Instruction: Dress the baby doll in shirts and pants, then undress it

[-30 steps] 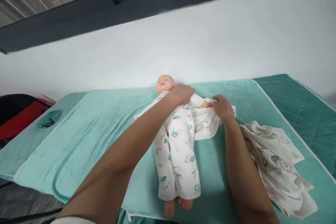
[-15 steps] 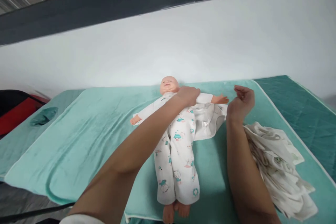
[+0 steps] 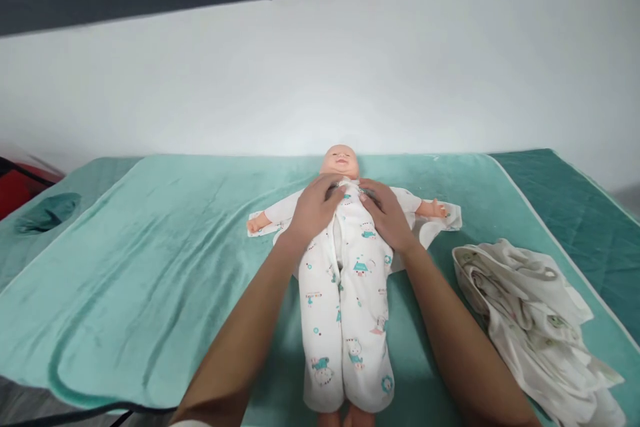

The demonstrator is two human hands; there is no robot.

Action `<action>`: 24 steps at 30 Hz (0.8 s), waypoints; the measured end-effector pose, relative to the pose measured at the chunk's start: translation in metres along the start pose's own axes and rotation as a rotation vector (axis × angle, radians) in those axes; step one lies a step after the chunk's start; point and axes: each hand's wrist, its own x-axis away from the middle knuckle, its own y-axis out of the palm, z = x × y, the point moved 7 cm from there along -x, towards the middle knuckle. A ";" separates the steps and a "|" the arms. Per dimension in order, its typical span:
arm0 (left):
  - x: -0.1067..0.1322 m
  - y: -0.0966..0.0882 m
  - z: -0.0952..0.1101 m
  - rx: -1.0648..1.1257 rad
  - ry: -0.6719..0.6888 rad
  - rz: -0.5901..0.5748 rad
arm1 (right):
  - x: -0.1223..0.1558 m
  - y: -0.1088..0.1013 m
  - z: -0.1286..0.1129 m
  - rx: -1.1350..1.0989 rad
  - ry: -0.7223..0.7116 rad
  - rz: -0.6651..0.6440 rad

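Note:
A bald baby doll [image 3: 341,161] lies on its back with its arms spread, in a white romper [image 3: 360,273] printed with small green figures. A narrow gap runs down the romper's front. My left hand [image 3: 317,207] is at the chest, fingers curled on one side of the front near the collar. Opposite it, my right hand [image 3: 387,213] has its fingers bent on the other side of the front. Both seem to hold the cloth, though the fingertips are partly hidden. Under the doll's arms another white printed garment [image 3: 454,217] is spread out.
A crumpled white cloth [image 3: 530,313] lies to the right on the green padded bed cover [image 3: 165,260]. The bed has a hole [image 3: 47,212] at the left. Behind stands a white wall [image 3: 300,80]. A black cable [image 3: 90,410] runs at the lower left.
My left hand has come back from the doll's arm at the right to the left of its chest. My right hand has moved in from beside the doll to its chest. The view has shifted.

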 end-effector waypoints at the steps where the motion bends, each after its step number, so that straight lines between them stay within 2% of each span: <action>1: 0.007 -0.005 -0.014 0.090 -0.036 0.053 | 0.001 0.006 -0.003 -0.016 -0.019 -0.035; 4: 0.021 -0.005 -0.047 0.261 -0.136 0.134 | 0.003 0.013 -0.003 -0.071 -0.011 -0.071; 7: 0.023 0.000 -0.059 0.350 -0.149 0.115 | 0.002 0.014 0.001 -0.135 0.025 -0.110; 10: 0.022 0.001 -0.057 0.422 -0.141 0.063 | 0.002 0.015 0.003 -0.158 0.059 -0.156; 15: 0.026 -0.003 -0.045 0.442 -0.079 -0.014 | 0.002 0.015 0.002 -0.043 0.098 -0.194; 19: 0.029 -0.007 -0.035 0.356 0.037 0.013 | 0.005 0.016 -0.006 0.042 0.085 -0.223; 24: 0.031 -0.010 -0.024 0.204 0.186 0.079 | 0.008 0.017 -0.022 0.096 -0.056 -0.208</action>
